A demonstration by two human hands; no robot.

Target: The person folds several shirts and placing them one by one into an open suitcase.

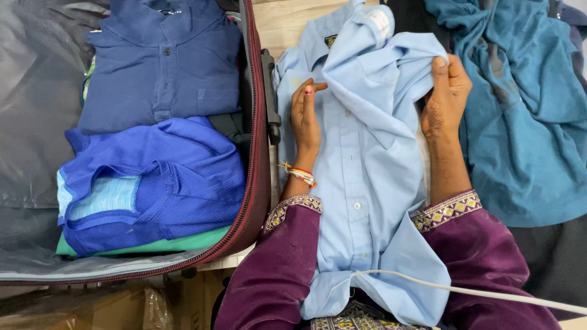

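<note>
Head view: a light blue button shirt (367, 183) lies front up in the middle of the frame, its collar toward twelve o'clock and its hem running down to six o'clock over the person's lap. The left hand (306, 119) lies at about nine o'clock of the shirt's chest, fingers together and stretched flat along the cloth, pressing rather than pinching. The right hand (446, 95) sits at about two o'clock of the chest, its fingers and thumb closed on a bunched fold of the same shirt, which rises between the two hands toward the collar. The shirt therefore lies under and between both hands, with most of its length below them. At nine o'clock of the frame an open suitcase (254, 208) with a maroon zip edge holds folded clothes: one dark blue polo shirt (162, 67) at the top, one bright blue jersey (183, 177) below it, and one green garment (183, 242) showing only as an edge underneath. At three o'clock lies one crumpled teal garment (526, 122). One white cable (477, 292) crosses the shirt's hem toward four o'clock. Both forearms wear purple sleeves with patterned cuffs.
</note>
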